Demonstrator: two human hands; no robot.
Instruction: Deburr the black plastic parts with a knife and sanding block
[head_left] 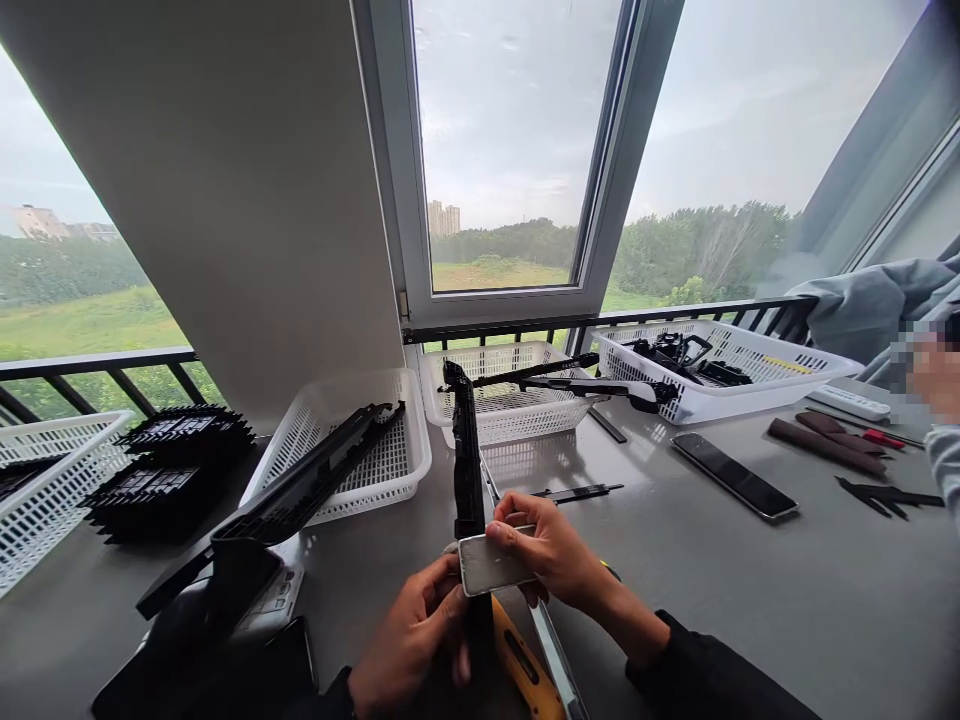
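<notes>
My right hand (551, 555) is closed on a flat grey rectangular block (491, 565), thumb on its face and fingers along its top edge. Behind the block, a long black plastic part (466, 450) rises away from me; the block hides some of its near end. My left hand (411, 630) is closed around that near end, with its thumb and fingertips beside the block's left edge. Below the hands lie a yellow-handled tool (525, 665) and a long metal strip (555, 650), both partly covered by them.
White baskets (420, 470) with black parts line the back under the window. Stacked black parts (172, 470) stand left. Long black pieces (300, 490) lean across a basket. A phone (735, 475), brown rolls (825, 445) and thin black strips (885, 495) lie right. Another person's hand (941, 375) shows at far right.
</notes>
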